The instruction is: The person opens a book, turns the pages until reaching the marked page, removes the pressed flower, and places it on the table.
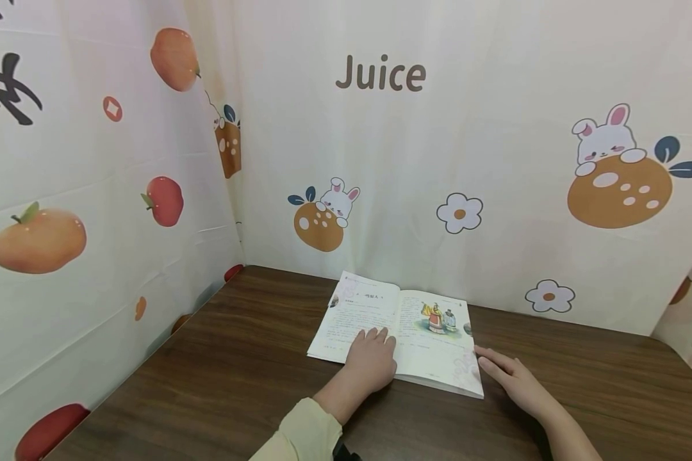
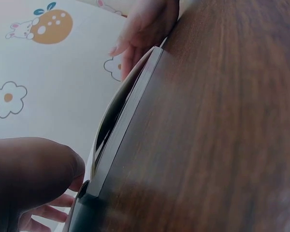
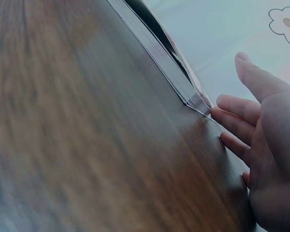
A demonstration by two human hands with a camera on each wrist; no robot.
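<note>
An open book lies on the brown wooden table, with text on its left page and a small coloured picture of robed figures on the right page. My left hand rests on the lower part of the left page near the spine, fingers extended. At the book's right edge, my right hand lies on its side with the fingertips against the page edges. In the right wrist view, the right hand has its thumb raised apart from the fingers. The left wrist view shows the book's lower edge, its top pages bowed upward.
The wooden table extends to both sides of the book. Behind it hangs a pale curtain printed with rabbits, oranges and flowers. A second printed curtain borders the table's left side.
</note>
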